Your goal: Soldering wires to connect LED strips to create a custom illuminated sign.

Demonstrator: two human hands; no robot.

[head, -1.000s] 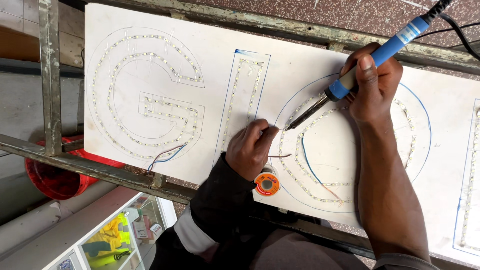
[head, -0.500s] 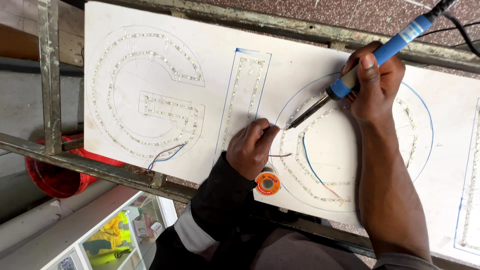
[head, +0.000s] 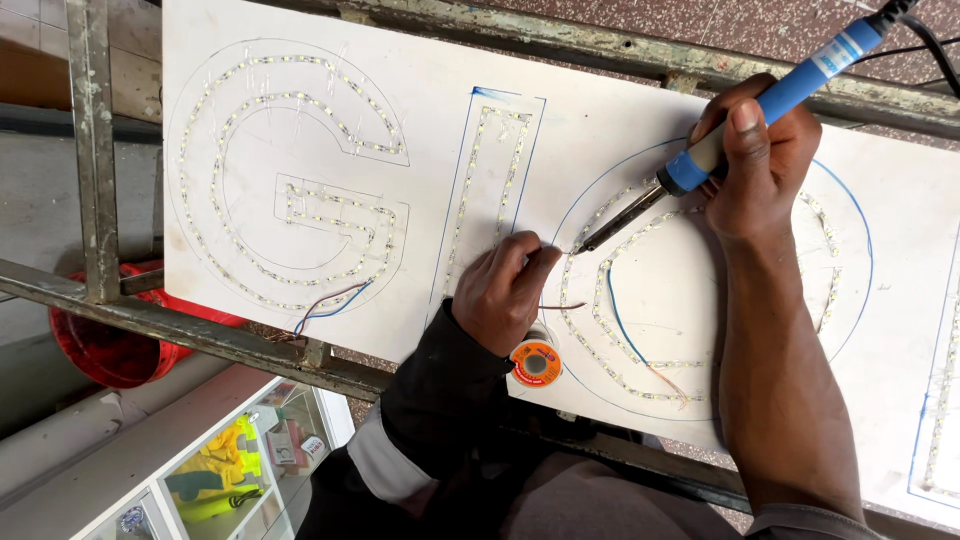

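A white sign board [head: 620,100] carries letter outlines filled with strips of small lights [head: 300,200]. My right hand [head: 760,165] grips a blue-handled soldering iron [head: 775,95], its tip [head: 585,245] down on the light strip of the round letter. My left hand [head: 505,290] pinches a thin solder wire right at that tip, its dark sleeve resting on the board's near edge. An orange spool of solder [head: 536,363] lies on the board just below my left hand.
The board rests on a rusty metal frame [head: 95,150]. Red and blue wires [head: 325,305] hang from the first letter. A red bucket [head: 110,345] sits below left, beside a glass shelf with colourful items [head: 215,475]. The iron's black cord [head: 930,35] runs off top right.
Both hands stay at the same joint on the round letter; the iron tip and my left fingers shifted only slightly.
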